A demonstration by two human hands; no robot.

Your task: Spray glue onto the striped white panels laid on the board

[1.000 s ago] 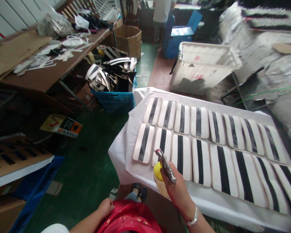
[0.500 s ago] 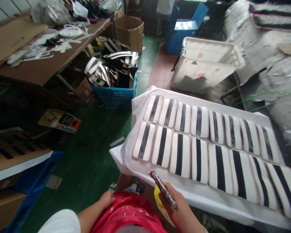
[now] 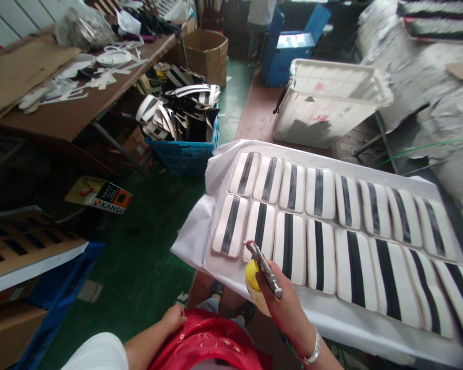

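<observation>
My right hand [image 3: 289, 303] is closed round a metal spray gun [image 3: 264, 267] with a yellow cup [image 3: 251, 273] under it. Its nozzle points at the near left end of a white-covered board [image 3: 200, 226]. On the board lie two rows of several white pieces with black stripes [image 3: 318, 249]. My left hand [image 3: 173, 318] rests on red cloth [image 3: 212, 347] on my lap, with its fingers curled over the cloth.
A blue crate [image 3: 185, 154] of striped pieces stands on the green floor beyond the board. A long brown table [image 3: 69, 115] with scraps runs along the left. A white plastic tub [image 3: 327, 100] and a cardboard box [image 3: 206, 51] stand farther back. A person stands at the far end.
My right hand dipped toward my lap with the spray gun half a second ago, and has risen back over the near edge of the board. My left hand stayed on the red cloth.
</observation>
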